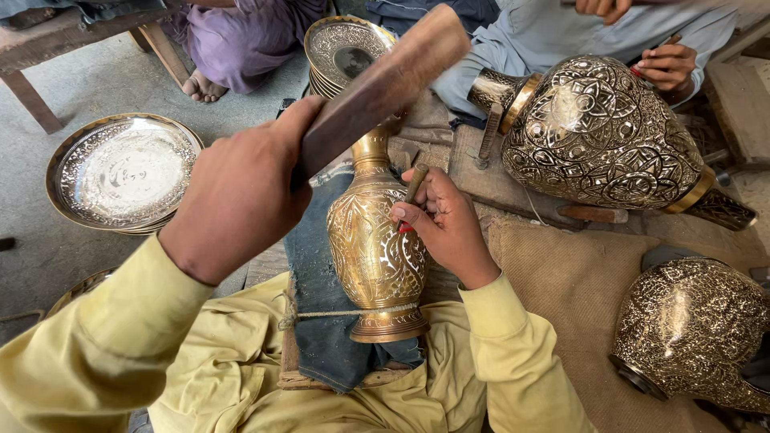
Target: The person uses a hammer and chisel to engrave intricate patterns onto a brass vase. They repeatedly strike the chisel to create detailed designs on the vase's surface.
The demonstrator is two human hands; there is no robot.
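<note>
My left hand (pixel 237 196) grips a dark wooden mallet block (pixel 385 84), raised above the work. My right hand (pixel 449 232) pinches a short metal chisel (pixel 415 183), its tip set against the shoulder of a golden engraved brass vase (pixel 373 256). The vase lies neck away from me on a strip of blue denim cloth (pixel 317 273) over a wooden board in my lap. A thin cord (pixel 321 314) runs across the cloth near the vase's foot. Both my sleeves are yellow.
Across from me another person's hand (pixel 666 68) rests on a large engraved vase (pixel 601 132) lying on its side. A round engraved vessel (pixel 690 329) sits on burlap (pixel 577 281) at right. Stacked engraved plates (pixel 120 172) lie on the floor at left, more plates (pixel 345 48) behind.
</note>
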